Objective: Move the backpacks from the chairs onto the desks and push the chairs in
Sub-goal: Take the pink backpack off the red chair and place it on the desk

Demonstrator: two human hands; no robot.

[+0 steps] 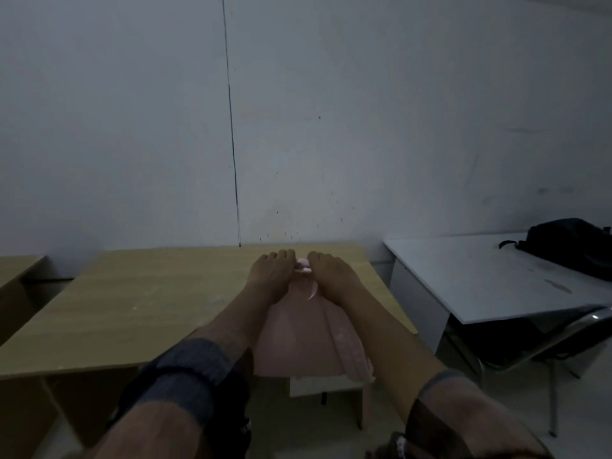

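A pink backpack [294, 339] hangs over the front edge of the wooden desk [142, 299], its top lying on the desk surface. My left hand [270, 274] and my right hand [332, 273] sit side by side at the bag's top, fingers curled over its pink handle between them. Both forearms stretch forward over the bag. A black backpack [569, 246] lies on the white desk [470, 276] at the right. A chair [536, 346] with a metal frame stands partly under that white desk.
A white wall runs behind both desks. Another wooden desk [16, 270] shows at the far left edge. A gap of floor separates the wooden desk from the white one. The room is dim.
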